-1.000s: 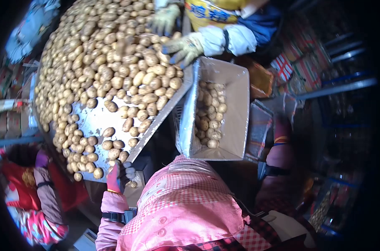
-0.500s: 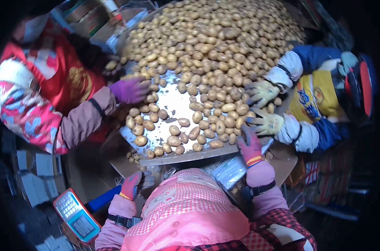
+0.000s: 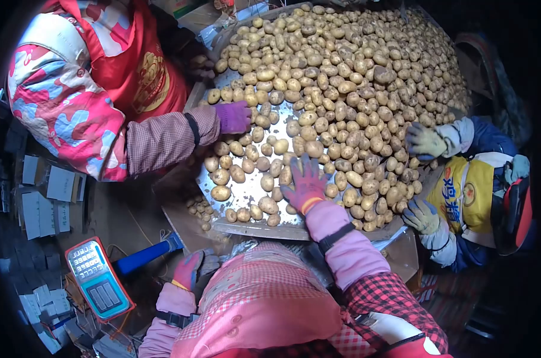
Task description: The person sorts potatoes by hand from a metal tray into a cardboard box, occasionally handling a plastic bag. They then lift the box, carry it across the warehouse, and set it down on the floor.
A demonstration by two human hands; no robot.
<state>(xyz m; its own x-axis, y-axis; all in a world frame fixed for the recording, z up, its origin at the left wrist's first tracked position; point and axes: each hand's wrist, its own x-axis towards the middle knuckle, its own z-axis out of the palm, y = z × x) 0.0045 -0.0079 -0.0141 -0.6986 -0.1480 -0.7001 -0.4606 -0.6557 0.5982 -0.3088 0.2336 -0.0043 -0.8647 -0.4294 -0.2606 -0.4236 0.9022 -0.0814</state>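
My right hand [image 3: 306, 181], in a pink and grey glove, reaches over the table's front rim. Its fingers are spread on and among the potatoes [image 3: 366, 83], touching some near the front middle. My left hand [image 3: 191, 267], gloved the same way, hangs below the front edge beside my pink checked apron [image 3: 264, 286]. Its grey fingers extend loosely and hold nothing visible. Potatoes lie loosely over the metal tabletop [image 3: 246, 194] and pile thickly at the back and right.
A person on the left has a purple-gloved hand [image 3: 233, 117] at the potatoes. Another on the right has two pale gloved hands [image 3: 425, 141] along that side. A scale's keypad display [image 3: 100, 279] stands at lower left, near stacked cartons [image 3: 60, 183].
My right hand has moved left from the right front corner onto the potatoes, with its fingers spread. The right-hand person's hands have moved apart. My view has shifted; my left hand stays low.
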